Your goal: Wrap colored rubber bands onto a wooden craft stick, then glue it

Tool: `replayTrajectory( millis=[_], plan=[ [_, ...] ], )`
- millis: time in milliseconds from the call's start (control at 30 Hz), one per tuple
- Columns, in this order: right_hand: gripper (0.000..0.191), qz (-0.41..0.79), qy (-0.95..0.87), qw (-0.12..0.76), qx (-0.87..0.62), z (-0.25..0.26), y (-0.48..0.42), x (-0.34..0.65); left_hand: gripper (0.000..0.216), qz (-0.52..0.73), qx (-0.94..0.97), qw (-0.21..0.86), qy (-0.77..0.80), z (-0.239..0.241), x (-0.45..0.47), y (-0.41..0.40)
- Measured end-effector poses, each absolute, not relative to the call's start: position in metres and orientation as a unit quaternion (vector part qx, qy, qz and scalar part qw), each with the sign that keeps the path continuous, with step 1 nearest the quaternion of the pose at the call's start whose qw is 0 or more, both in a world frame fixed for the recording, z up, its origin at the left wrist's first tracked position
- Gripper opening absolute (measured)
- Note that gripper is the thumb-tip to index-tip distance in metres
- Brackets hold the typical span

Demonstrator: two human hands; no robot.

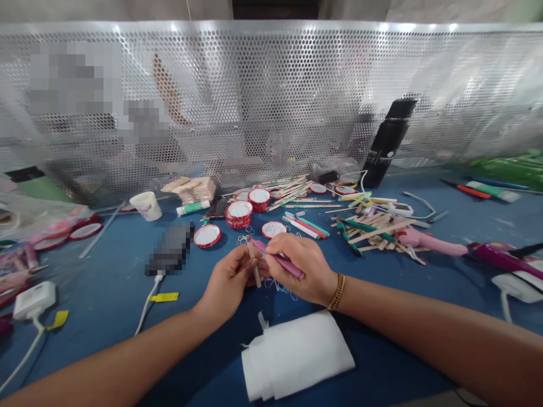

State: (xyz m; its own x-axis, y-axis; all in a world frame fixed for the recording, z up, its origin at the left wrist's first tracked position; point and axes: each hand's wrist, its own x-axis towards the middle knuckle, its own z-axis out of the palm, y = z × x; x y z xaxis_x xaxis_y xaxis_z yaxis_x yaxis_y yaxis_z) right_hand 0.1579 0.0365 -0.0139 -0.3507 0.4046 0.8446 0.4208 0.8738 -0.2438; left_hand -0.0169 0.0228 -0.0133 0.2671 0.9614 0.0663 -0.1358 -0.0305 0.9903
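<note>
My left hand (pixel 229 278) is closed around a plain wooden craft stick (pixel 255 265) held upright near the middle of the blue table (pixel 110 294). My right hand (pixel 303 265), with a gold bracelet on the wrist, pinches a pink craft stick (pixel 282 261) laid slantwise across the wooden one. The two hands touch each other above the table. Small rubber bands (pixel 280 288) lie on the table just under them.
Folded white cloth (pixel 297 353) lies near me. Red-rimmed round lids (pixel 238 213) and a heap of coloured sticks (pixel 373 229) sit behind the hands. A pink glue gun (pixel 428 242), black bottle (pixel 386 141), white cup (pixel 146 205), chargers with cables (pixel 34 299) and a perforated metal screen (pixel 271 96) surround them.
</note>
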Motion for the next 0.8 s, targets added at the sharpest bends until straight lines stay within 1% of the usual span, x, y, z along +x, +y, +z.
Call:
replayTrajectory(
  millis=[133,333,567,800],
  plan=[
    [0.005,0.003,-0.816,0.518,-0.257,-0.0130,0.0373,0.1592,0.028,0.466,0.546,0.578,0.388,-0.0143,-0.0182,0.0227],
    [0.005,-0.029,-0.823,0.509,-0.252,-0.0150,0.0359,0.1579,0.029,0.467,0.557,0.570,0.383,-0.0133,-0.0175,0.0211],
    [0.006,-0.003,-0.814,0.518,-0.261,-0.0135,0.0378,0.1599,0.029,0.471,0.541,0.577,0.390,-0.0131,-0.0176,0.0219],
    [0.005,-0.034,-0.820,0.515,-0.246,-0.0131,0.0350,0.1584,0.028,0.473,0.549,0.576,0.379,-0.0115,-0.0162,0.0212]
  ],
)
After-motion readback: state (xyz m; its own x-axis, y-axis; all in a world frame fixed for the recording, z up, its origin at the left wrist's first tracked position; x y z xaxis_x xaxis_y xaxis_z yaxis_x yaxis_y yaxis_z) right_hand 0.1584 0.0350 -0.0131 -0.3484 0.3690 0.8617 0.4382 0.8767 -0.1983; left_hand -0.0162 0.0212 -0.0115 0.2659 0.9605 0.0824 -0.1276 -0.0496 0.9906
